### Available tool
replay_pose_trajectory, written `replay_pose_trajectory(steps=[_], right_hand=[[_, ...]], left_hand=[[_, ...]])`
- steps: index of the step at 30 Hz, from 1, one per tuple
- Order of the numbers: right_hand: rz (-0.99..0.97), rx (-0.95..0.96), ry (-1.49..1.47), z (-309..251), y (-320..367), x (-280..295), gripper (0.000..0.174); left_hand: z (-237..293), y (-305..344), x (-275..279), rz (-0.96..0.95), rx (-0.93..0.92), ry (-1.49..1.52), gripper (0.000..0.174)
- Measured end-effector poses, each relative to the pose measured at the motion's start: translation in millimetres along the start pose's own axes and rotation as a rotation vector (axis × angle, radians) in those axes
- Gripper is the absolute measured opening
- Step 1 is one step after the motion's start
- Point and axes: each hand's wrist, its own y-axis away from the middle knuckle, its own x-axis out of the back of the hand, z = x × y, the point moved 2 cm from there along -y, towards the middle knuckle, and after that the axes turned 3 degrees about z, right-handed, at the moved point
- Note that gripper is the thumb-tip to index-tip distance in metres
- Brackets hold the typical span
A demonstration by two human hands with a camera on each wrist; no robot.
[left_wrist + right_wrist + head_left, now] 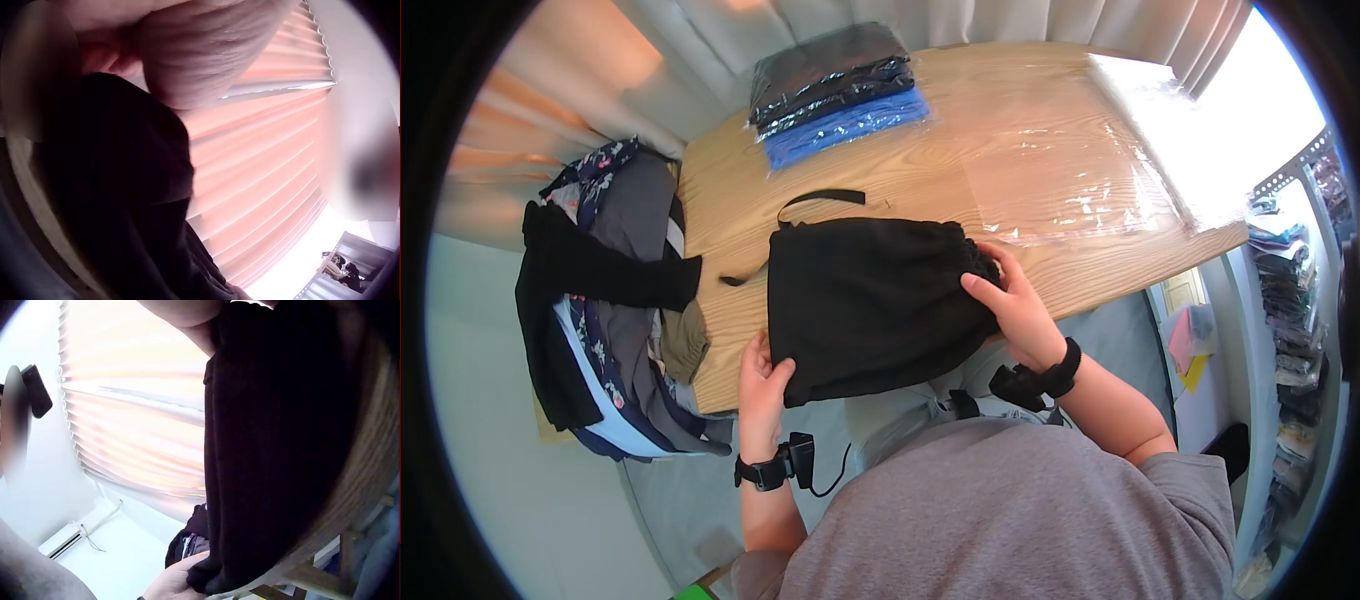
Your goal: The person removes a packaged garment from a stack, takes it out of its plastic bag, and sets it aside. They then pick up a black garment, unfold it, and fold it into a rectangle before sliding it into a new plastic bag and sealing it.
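Observation:
A folded black garment [870, 310] with a gathered, elastic-looking edge on its right lies over the table's near edge. My left hand [762, 385] pinches its near left corner, thumb on top and fingers beneath. At the gathered edge, my right hand [1018, 308] grips the cloth with the thumb on its upper face. In the left wrist view, the dark cloth [125, 181] hangs below the hand. The right wrist view has the cloth [275, 444] spanning between both hands. A thin black strap [830, 194] curves out on the table beyond the garment's far left corner.
Packed clothes in clear bags [835, 85], dark over blue, are stacked at the back of the wooden table [720, 180]. Clear plastic bags [1070, 180] lie flat on the right. Loose clothes [615, 290] are heaped at the left edge. A shelf of packets [1290, 330] stands far right.

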Motion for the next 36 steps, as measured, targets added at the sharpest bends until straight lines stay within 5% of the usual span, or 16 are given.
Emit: replay_pose_trajectory(steps=[8,14,17,23,27,31,36], right_hand=[[-0.001,-0.015,0.012,0,-1,0,0.059],[-0.003,-0.001,-0.001,-2,0,-3,0.061],[-0.012,0.041,-0.041,-2,1,-5,0.062],[-0.008,0.208,0.119,-7,7,-15,0.056],[-0.041,0.199,0.193,-14,10,-17,0.052],[-0.041,-0.065,0.065,-22,13,-3,0.064],[-0.022,-0.104,0.036,-23,15,-3,0.072]], left_hand=[[-5,-1,1,-0.001,0.061,0.012,0.059],[10,3,-8,-0.101,-0.095,-0.033,0.057],[33,11,-22,-0.186,0.118,0.217,0.059],[72,19,-86,-0.312,-0.452,-0.311,0.075],[69,22,-143,-0.564,-0.586,-0.524,0.082],[65,30,-160,-0.605,-0.671,-0.729,0.085],[63,33,-164,-0.677,-0.739,-0.817,0.093]])
